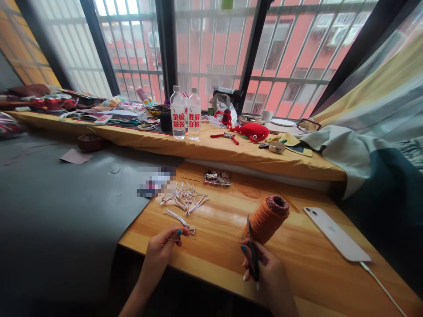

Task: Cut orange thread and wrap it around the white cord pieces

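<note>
My right hand (pixel 268 266) is closed around the dark handles of the scissors (pixel 252 257), thumb and fingers wrapped on, tips pointing away from me. The blades look together, though at this slant I cannot be certain. My left hand (pixel 160 245) has thumb and forefinger pinched together, apparently on a thin thread (pixel 174 240), just beside the looped end of a white cord piece (pixel 176 216) on the wooden table (pixel 214 259). Whether I also grip that loop, I can't tell.

To work the thread well, I'd judge, I should keep the pinch firm and hold the scissor tips clear of the orange yarn cone (pixel 268 221), which stands tilted right behind them; a careless snip could catch its windings. Beyond my left hand lies the pile of knotted white cords (pixel 186 196); farther off, a clear box of beads (pixel 217 178).
</note>
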Demonstrator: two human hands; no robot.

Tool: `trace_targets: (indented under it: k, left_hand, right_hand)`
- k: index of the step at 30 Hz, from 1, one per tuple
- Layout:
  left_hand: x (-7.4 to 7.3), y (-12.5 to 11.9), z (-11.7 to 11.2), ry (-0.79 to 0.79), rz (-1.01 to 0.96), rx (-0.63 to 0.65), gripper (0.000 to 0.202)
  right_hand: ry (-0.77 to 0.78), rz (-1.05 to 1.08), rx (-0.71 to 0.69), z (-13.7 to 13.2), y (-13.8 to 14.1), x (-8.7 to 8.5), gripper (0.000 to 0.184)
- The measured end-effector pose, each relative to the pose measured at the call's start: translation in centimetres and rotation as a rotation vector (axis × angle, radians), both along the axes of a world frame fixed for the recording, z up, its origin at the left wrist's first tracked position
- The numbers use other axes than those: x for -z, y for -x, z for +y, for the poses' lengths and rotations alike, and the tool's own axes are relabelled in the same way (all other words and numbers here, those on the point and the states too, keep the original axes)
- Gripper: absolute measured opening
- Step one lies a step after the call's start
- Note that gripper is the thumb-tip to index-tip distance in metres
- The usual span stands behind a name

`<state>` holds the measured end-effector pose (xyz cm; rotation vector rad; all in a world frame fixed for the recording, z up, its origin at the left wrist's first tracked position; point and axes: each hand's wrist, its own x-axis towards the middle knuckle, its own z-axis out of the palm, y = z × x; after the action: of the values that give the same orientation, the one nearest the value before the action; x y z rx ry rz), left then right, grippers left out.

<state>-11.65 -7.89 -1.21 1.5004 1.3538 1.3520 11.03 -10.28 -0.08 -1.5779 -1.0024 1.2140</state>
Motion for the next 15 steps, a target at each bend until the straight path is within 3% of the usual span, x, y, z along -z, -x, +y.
trace_targets:
  k: [9,15]
  left_hand:
    - [0.6,0.6,-0.1,0.023,0.026,0.032,0.023]
    - [-0.6,1.5,0.7,0.007,0.079,0.042,0.021]
  right_hand:
    - [-0.030,-0.072,0.052,0.4,-0.4,0.4,0.054]
    - [-0.034,-0.069,-0.003,-0.1,-0.7,1.1,0.053]
